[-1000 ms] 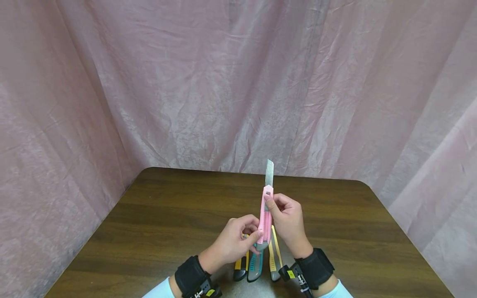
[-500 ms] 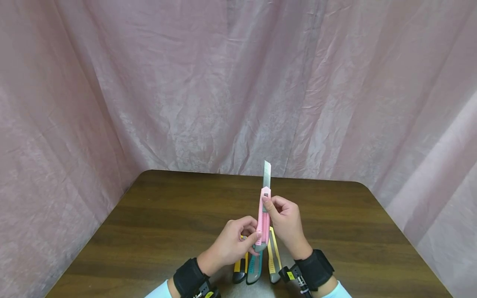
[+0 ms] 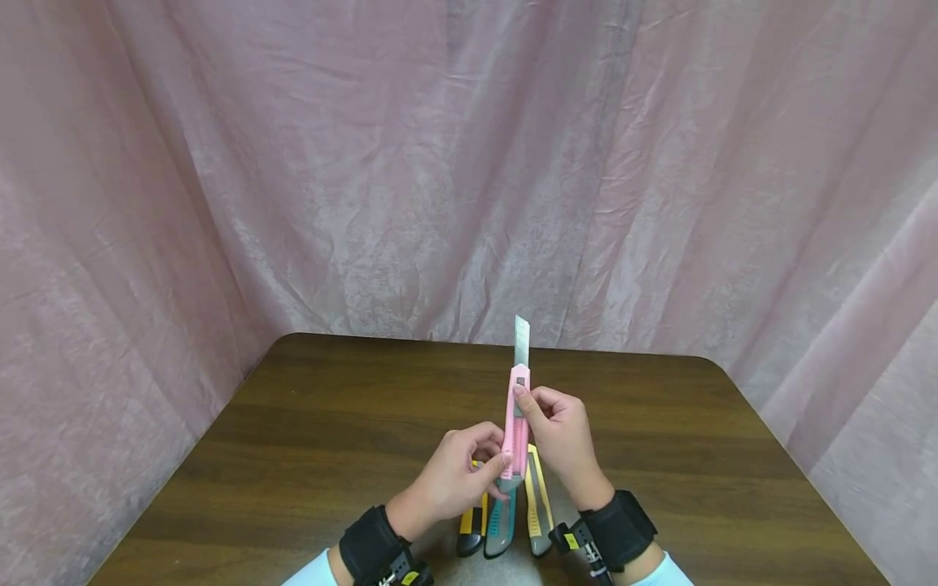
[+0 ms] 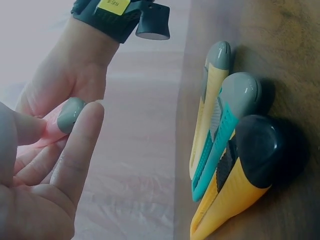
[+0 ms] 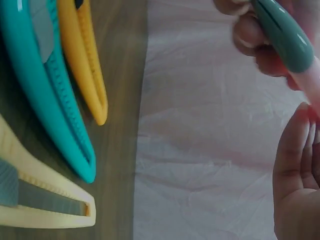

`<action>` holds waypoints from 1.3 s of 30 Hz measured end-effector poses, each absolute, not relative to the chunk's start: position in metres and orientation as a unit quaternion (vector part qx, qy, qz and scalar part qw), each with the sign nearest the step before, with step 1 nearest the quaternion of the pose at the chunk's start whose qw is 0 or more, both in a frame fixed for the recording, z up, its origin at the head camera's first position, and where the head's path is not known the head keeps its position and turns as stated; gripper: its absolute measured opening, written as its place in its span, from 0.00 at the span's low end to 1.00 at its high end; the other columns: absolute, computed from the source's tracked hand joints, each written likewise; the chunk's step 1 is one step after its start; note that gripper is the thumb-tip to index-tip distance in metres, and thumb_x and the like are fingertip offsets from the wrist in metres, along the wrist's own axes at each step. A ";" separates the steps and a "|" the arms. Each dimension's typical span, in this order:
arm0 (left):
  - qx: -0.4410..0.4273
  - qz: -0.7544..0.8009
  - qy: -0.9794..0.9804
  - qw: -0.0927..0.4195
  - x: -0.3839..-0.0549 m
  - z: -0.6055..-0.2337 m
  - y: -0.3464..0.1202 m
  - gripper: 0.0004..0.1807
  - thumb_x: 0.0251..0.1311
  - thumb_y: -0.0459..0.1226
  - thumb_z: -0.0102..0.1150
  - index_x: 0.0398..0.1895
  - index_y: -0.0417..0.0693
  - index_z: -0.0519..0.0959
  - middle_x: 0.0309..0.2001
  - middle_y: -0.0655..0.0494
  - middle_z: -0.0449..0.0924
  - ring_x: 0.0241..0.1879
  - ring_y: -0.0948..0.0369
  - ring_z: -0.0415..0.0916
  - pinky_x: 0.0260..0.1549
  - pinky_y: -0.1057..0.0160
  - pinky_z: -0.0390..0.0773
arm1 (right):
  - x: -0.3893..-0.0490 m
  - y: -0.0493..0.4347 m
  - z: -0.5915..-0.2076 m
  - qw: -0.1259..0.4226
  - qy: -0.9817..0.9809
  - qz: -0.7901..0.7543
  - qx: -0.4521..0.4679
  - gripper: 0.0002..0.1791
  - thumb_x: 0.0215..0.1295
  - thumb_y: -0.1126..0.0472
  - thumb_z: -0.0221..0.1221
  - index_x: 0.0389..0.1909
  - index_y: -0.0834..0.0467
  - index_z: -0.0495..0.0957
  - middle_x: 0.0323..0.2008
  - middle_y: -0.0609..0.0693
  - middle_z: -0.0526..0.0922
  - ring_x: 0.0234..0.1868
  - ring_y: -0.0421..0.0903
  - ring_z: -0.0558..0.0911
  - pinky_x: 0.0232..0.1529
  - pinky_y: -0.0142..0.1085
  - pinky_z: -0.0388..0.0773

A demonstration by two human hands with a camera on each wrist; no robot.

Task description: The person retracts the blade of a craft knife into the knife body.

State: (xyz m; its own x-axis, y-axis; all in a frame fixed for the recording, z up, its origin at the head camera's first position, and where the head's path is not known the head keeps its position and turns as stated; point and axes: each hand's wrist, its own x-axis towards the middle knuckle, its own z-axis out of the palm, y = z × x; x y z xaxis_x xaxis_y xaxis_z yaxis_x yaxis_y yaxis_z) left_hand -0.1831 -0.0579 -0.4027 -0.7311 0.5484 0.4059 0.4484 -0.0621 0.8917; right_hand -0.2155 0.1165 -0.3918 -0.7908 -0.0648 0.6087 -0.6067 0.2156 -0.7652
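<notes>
A pink utility knife (image 3: 516, 439) with a grey end cap (image 4: 71, 115) is held upright above the table, its blade (image 3: 522, 340) extended from the top. My left hand (image 3: 458, 472) pinches the lower end of the body between thumb and fingers. Higher up, my right hand (image 3: 567, 431) grips it, the thumb lying on the front near the grey slider. Below and behind the hands lie three more utility knives: an orange one with a black end (image 4: 257, 150), a teal one (image 4: 220, 135) and a pale yellow one (image 4: 210, 95).
The dark wooden table (image 3: 352, 399) has rounded far corners. A pink curtain (image 3: 410, 179) hangs behind it. Each wrist wears a black strap (image 3: 619, 527) with a small camera.
The pink utility knife and both hands have shifted slightly left in the head view. The grip looks the same, and the blade stays extended.
</notes>
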 end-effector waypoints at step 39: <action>0.353 0.625 0.696 0.030 -0.182 -0.396 -0.057 0.06 0.63 0.22 0.52 0.41 0.34 0.72 0.31 0.42 0.78 0.28 0.49 0.79 0.20 0.52 0.82 | -0.215 0.118 -0.395 0.209 -0.720 0.608 0.261 0.12 0.69 0.65 0.55 0.23 0.57 0.76 0.14 0.50 0.69 0.13 0.41 0.66 0.09 0.27 0.65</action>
